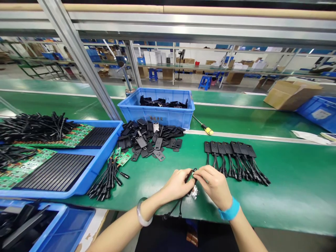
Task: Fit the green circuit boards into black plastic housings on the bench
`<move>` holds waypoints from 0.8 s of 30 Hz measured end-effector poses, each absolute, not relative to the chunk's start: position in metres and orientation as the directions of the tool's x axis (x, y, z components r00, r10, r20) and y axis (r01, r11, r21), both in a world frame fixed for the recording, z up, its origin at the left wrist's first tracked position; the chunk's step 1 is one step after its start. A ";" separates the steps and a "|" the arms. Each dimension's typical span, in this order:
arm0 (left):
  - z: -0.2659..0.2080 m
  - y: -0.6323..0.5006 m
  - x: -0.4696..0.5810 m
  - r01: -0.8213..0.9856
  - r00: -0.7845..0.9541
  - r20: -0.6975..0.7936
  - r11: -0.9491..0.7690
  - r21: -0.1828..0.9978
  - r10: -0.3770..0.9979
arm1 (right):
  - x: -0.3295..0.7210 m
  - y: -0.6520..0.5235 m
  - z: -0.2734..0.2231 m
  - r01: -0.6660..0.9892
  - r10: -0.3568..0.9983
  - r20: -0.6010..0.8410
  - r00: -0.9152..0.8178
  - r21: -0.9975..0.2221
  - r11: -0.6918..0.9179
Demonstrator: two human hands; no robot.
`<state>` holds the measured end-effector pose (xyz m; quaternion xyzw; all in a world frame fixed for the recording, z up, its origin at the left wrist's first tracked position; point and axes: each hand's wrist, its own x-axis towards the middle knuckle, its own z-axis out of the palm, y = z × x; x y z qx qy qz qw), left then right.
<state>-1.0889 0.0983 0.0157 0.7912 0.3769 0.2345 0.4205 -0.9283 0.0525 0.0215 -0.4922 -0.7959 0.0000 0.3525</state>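
Observation:
My left hand and my right hand meet over the green table's front edge, both pinching a small green circuit board with a black shell half against it. Black cables hang from the board below my left hand. A bit of silvery wrap lies under my hands. To the right lies a row of finished black units with cables. Left of my hands sit loose boards with cables, and behind them a heap of black plastic shells.
A blue tray at the left holds green boards, black slotted racks and cable bundles. A blue bin of black parts stands behind the heap, a yellow-handled screwdriver beside it. A slanted aluminium post rises at the left. Cardboard box far right.

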 end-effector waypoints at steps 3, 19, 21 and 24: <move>0.014 0.097 -1.088 0.405 0.618 0.030 -0.350 0.845 0.785 | -0.930 0.054 0.019 0.847 0.790 0.517 -0.330 -0.208 0.490; -0.010 0.172 -1.110 -0.028 0.612 -0.299 0.397 0.917 0.732 | -0.939 0.041 -0.021 0.938 0.966 0.074 -0.247 -0.231 0.258; -0.015 0.170 -1.110 -0.034 0.624 -0.313 0.425 0.904 0.716 | -0.942 0.045 -0.027 0.953 0.963 0.131 -0.238 -0.162 0.257; -0.020 0.165 -1.110 -0.035 0.645 -0.327 0.455 0.890 0.690 | -0.941 0.038 -0.032 0.943 0.940 0.287 -0.187 -0.216 0.253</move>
